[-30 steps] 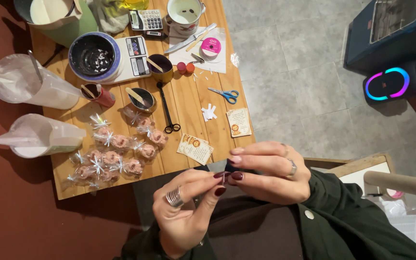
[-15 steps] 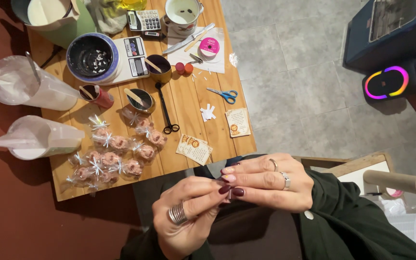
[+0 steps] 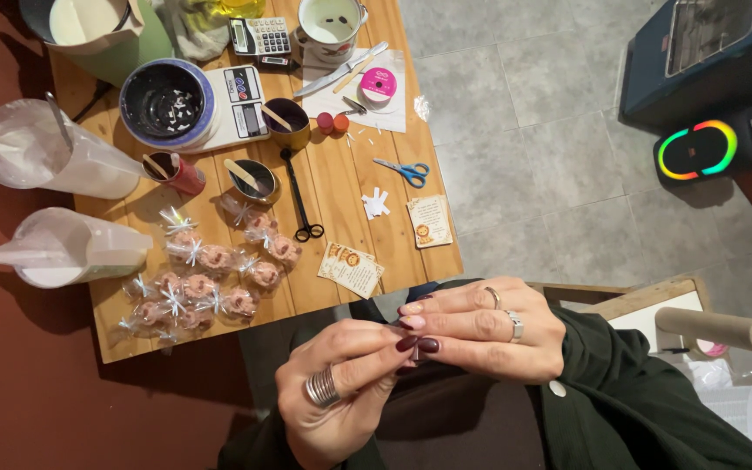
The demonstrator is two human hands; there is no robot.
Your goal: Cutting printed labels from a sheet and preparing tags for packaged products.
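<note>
Lowered slightly, both hands, left hand [image 3: 341, 383] and right hand [image 3: 480, 326], pinch fingertips together, held item hidden.

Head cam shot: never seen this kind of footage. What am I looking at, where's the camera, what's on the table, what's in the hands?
There is no machine here: a person works with two bare hands. The single camera sits on the person's head and looks straight down, so you see their own arms from above.

The left hand, with a wide ring, and the right hand meet fingertip to fingertip in front of the body, above the lap. They pinch something small between them; it is too hidden to name.

Beyond them stands a wooden table. On it lie a cluster of small pink items in clear wrappers, two printed cards, black scissors, blue scissors, a kitchen scale with a dark bowl on it, a calculator, a pink ribbon spool and two clear jugs.
</note>
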